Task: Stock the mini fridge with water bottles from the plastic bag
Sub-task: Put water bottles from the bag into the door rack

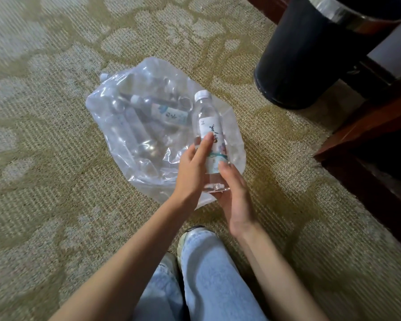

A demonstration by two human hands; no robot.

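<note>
Water bottle at frame centre, cap up, tilted a bit, held over the right edge of the plastic bag. My right hand wraps round its base from below. My left hand lies on the label, fingers fairly straight. Bag sits on the patterned carpet, more bottles lying inside. Dark bin upper right. My jeans and a shoe at the bottom.
</note>
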